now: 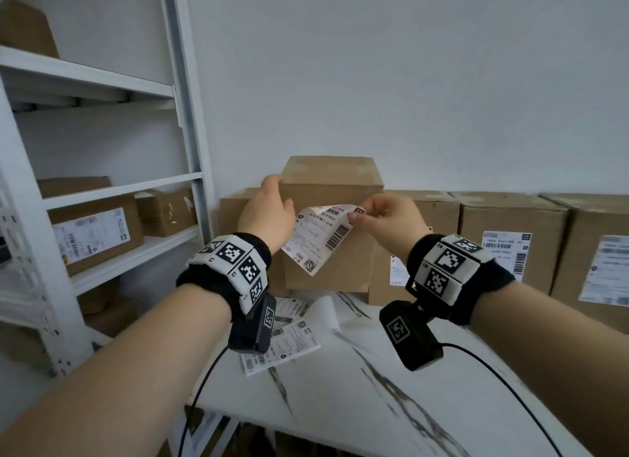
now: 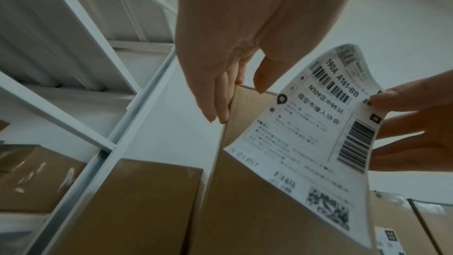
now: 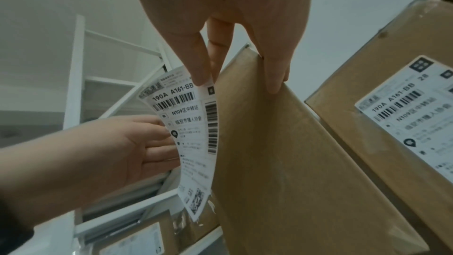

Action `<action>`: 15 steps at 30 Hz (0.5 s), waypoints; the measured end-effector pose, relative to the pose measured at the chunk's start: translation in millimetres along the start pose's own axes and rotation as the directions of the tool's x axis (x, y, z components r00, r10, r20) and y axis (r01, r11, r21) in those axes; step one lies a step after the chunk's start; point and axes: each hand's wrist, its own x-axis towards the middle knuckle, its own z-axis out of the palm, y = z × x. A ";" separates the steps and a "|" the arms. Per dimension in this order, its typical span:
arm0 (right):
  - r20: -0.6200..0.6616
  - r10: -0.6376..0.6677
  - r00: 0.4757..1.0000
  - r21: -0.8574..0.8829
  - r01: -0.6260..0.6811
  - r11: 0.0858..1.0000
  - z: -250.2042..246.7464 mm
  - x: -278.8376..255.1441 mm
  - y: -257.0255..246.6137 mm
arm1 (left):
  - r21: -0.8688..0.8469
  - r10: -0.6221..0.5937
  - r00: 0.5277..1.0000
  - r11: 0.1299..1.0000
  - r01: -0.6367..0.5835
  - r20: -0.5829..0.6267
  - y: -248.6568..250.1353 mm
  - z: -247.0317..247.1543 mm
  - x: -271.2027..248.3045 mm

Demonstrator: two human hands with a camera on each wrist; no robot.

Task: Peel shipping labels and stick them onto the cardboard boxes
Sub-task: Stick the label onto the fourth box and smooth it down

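— Against the wall, on the marble-patterned table [image 1: 391, 405]: status?
— Right hand [image 1: 391, 225] pinches the shipping label [image 1: 321, 238] by its top corner, sheet curling before the plain cardboard box [image 1: 335, 191].
— Left hand [image 1: 269, 215]?
— Fingers straight, pressed against that box's upper left edge; holding nothing.

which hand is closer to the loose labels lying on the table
Left. The left hand steadies the box's left edge, above the loose labels; the right hand pinches the peeled label further right.
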 end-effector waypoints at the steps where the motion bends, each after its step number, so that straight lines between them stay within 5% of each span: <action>1: 0.002 0.003 1.000 0.032 -0.003 0.999 -4.1 -3.9 -5.1 | 0.003 0.012 1.000 1.000 -0.012 -0.012 4.7 -5.1 -3.2; 15: -0.069 0.033 0.997 0.173 -0.021 0.985 -77.4 -54.6 -51.1 | -0.014 0.161 0.987 0.987 -0.161 -0.024 67.5 -50.7 -40.1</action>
